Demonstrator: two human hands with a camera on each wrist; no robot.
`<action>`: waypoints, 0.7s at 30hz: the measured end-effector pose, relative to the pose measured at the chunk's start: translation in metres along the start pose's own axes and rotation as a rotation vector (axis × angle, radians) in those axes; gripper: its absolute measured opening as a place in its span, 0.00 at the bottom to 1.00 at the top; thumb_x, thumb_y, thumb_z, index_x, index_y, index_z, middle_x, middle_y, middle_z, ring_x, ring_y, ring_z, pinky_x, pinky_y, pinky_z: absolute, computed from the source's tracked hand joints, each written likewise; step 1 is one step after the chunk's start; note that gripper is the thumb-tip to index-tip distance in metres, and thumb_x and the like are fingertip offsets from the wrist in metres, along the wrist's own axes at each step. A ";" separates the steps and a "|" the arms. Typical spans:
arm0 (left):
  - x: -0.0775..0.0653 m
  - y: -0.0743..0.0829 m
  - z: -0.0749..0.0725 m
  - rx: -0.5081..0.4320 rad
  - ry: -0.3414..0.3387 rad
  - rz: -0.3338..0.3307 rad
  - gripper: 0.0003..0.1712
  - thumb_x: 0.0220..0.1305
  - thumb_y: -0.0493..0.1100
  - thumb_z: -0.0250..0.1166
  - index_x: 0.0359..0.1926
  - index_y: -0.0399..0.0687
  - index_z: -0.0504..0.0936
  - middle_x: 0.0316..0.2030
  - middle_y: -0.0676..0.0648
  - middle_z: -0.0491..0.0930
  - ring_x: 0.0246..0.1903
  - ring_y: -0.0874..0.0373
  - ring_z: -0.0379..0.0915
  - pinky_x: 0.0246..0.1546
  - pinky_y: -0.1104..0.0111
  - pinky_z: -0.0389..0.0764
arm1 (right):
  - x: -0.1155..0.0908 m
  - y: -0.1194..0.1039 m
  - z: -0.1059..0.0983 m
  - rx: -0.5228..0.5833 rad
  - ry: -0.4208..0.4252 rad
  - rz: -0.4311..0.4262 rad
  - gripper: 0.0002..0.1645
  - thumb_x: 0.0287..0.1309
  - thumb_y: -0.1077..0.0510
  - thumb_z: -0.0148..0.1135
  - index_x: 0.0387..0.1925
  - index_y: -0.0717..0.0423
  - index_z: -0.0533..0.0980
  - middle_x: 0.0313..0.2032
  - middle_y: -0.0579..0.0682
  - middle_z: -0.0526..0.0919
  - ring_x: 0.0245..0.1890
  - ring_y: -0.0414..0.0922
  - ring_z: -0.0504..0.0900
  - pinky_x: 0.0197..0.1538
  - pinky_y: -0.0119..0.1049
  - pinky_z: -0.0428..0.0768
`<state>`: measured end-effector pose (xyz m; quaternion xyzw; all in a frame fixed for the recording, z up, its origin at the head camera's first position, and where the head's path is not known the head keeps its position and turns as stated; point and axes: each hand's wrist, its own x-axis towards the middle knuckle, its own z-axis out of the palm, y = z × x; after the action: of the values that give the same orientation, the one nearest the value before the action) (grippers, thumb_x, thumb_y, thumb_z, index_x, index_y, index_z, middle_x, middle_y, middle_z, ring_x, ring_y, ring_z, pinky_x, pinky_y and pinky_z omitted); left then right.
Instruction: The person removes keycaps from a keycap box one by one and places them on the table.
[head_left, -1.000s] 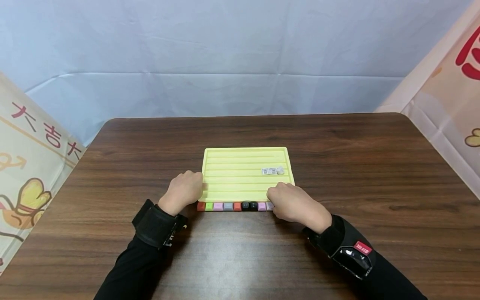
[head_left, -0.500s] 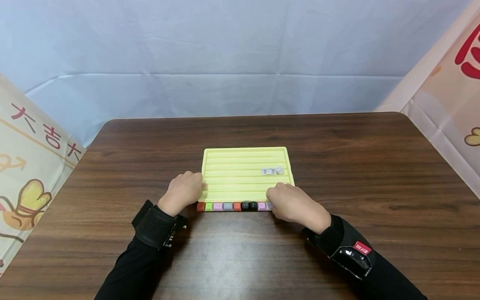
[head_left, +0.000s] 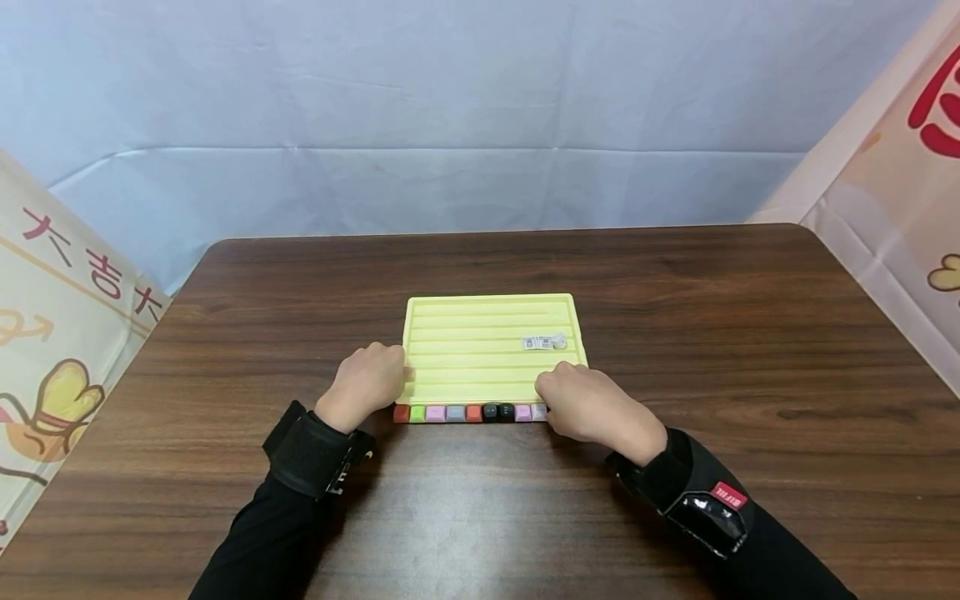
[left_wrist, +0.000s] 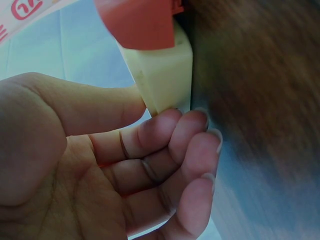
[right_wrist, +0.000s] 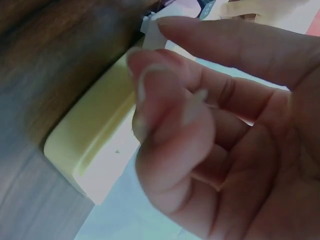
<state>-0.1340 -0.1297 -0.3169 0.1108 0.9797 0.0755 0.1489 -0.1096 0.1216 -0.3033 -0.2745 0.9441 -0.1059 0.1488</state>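
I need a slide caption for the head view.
Left hand and right hand flank a pale-yellow, ridged, rectangular plastic board, small multicoloured blocks lining its near edge, on a brown wood-grain table.

Table (head_left: 712,333), dark brown, wood-grained

Top: one, far corners rounded, extends past the grip on all visible sides.
On it: one yellow ridged panel (head_left: 491,350), lies between left hand (head_left: 365,379) and right hand (head_left: 588,406).
Coloured blocks (head_left: 473,413): one row, between the hands along the panel's near edge; contact with the tabletop cannot be told.
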 end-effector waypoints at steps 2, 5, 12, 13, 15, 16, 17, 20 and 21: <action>0.000 0.000 0.000 0.003 0.002 0.001 0.20 0.66 0.42 0.55 0.16 0.44 0.69 0.13 0.51 0.54 0.13 0.59 0.51 0.17 0.69 0.55 | 0.000 0.000 -0.001 0.003 -0.001 0.007 0.18 0.48 0.73 0.55 0.12 0.53 0.66 0.13 0.44 0.59 0.14 0.40 0.56 0.18 0.31 0.57; 0.000 0.000 0.000 0.003 0.002 -0.001 0.20 0.66 0.42 0.55 0.16 0.44 0.69 0.13 0.51 0.54 0.13 0.59 0.51 0.17 0.69 0.55 | -0.001 0.002 -0.002 0.013 0.009 0.012 0.21 0.49 0.74 0.54 0.11 0.52 0.62 0.13 0.43 0.55 0.14 0.39 0.55 0.18 0.31 0.56; 0.000 0.000 0.000 0.007 0.000 -0.004 0.19 0.66 0.42 0.55 0.17 0.43 0.70 0.13 0.51 0.54 0.13 0.59 0.52 0.17 0.69 0.55 | -0.001 0.005 -0.007 0.023 0.050 0.009 0.19 0.52 0.73 0.54 0.12 0.55 0.66 0.13 0.44 0.60 0.14 0.39 0.58 0.18 0.29 0.58; 0.000 0.000 0.000 0.008 -0.001 -0.005 0.19 0.66 0.42 0.55 0.17 0.43 0.70 0.13 0.51 0.54 0.13 0.59 0.52 0.17 0.69 0.55 | -0.001 0.005 -0.008 0.020 0.058 0.008 0.18 0.51 0.73 0.54 0.13 0.55 0.66 0.13 0.44 0.61 0.14 0.39 0.58 0.18 0.29 0.58; 0.000 0.000 0.000 0.010 0.001 -0.003 0.19 0.66 0.42 0.55 0.17 0.43 0.70 0.13 0.50 0.54 0.13 0.58 0.52 0.17 0.69 0.55 | 0.000 0.007 -0.009 0.015 0.071 0.006 0.19 0.49 0.75 0.54 0.12 0.55 0.64 0.14 0.44 0.60 0.15 0.40 0.58 0.19 0.29 0.58; 0.000 0.000 0.000 0.011 0.001 -0.004 0.19 0.66 0.42 0.55 0.17 0.43 0.70 0.13 0.50 0.55 0.13 0.58 0.52 0.17 0.69 0.55 | 0.000 0.007 -0.009 0.015 0.076 0.007 0.20 0.48 0.76 0.54 0.11 0.55 0.63 0.14 0.44 0.59 0.15 0.40 0.57 0.19 0.29 0.57; 0.000 0.000 0.000 0.011 0.001 -0.004 0.19 0.66 0.42 0.55 0.18 0.43 0.70 0.13 0.50 0.55 0.13 0.58 0.52 0.17 0.69 0.56 | 0.001 0.008 -0.010 0.020 0.077 0.010 0.21 0.48 0.76 0.53 0.11 0.55 0.62 0.14 0.44 0.59 0.15 0.40 0.57 0.19 0.29 0.57; 0.000 0.000 -0.001 0.008 0.000 -0.002 0.19 0.66 0.42 0.55 0.18 0.43 0.70 0.13 0.50 0.55 0.13 0.58 0.52 0.17 0.69 0.56 | 0.003 0.009 -0.012 0.030 0.071 0.022 0.21 0.48 0.77 0.53 0.11 0.55 0.62 0.14 0.45 0.60 0.15 0.40 0.57 0.20 0.29 0.56; -0.001 0.000 -0.001 0.007 -0.002 -0.003 0.19 0.66 0.42 0.55 0.18 0.43 0.70 0.13 0.50 0.55 0.13 0.58 0.53 0.17 0.69 0.56 | 0.003 0.009 -0.013 0.041 0.062 0.030 0.21 0.49 0.76 0.53 0.11 0.55 0.62 0.14 0.45 0.60 0.16 0.40 0.56 0.20 0.29 0.56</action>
<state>-0.1337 -0.1298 -0.3160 0.1097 0.9800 0.0719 0.1497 -0.1210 0.1285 -0.2944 -0.2541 0.9498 -0.1314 0.1268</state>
